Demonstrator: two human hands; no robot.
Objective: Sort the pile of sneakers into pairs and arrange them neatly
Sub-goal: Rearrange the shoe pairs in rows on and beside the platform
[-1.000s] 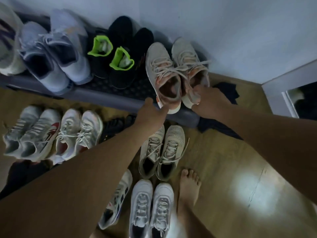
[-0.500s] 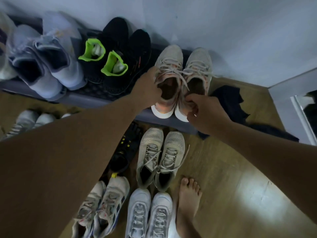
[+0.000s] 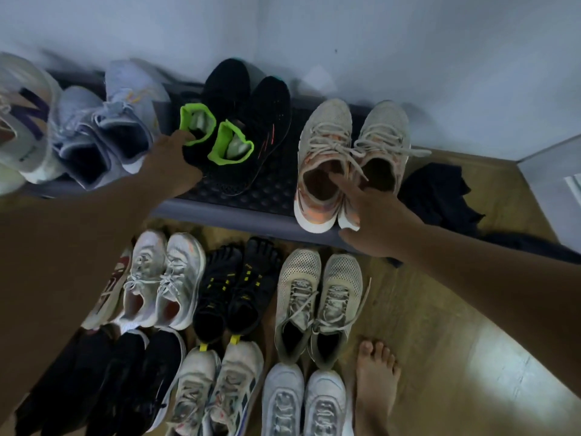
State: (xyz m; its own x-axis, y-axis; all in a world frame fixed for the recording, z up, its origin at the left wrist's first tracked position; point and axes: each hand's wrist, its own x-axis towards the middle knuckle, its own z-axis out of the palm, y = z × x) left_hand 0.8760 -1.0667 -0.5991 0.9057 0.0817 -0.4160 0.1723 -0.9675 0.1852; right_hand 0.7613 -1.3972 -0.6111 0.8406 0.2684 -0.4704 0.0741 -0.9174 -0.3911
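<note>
Several sneakers stand in pairs on a dark shoe tray (image 3: pixel 251 215) and on the floor in front of it. My left hand (image 3: pixel 171 165) reaches onto the tray and grips the heel of the left shoe of the black pair with green lining (image 3: pixel 251 121), fingertips at its green collar. My right hand (image 3: pixel 371 215) rests with spread, straight fingers on the heels of the beige pair with orange soles (image 3: pixel 323 133). Its index finger lies in the left shoe's opening and its thumb sits below the heels.
On the tray's left are a light blue pair (image 3: pixel 103 127) and a white sneaker (image 3: pixel 25 114). The floor holds a white-grey pair (image 3: pixel 163 278), black toe shoes (image 3: pixel 235 284), a beige mesh pair (image 3: pixel 317 297), black and white pairs, my bare foot (image 3: pixel 375 382) and dark cloth (image 3: pixel 440 193).
My left hand let go of the beige shoe and moved left to the black pair. My right hand opened its pinch and now lies on the beige heels. The beige pair stands side by side.
</note>
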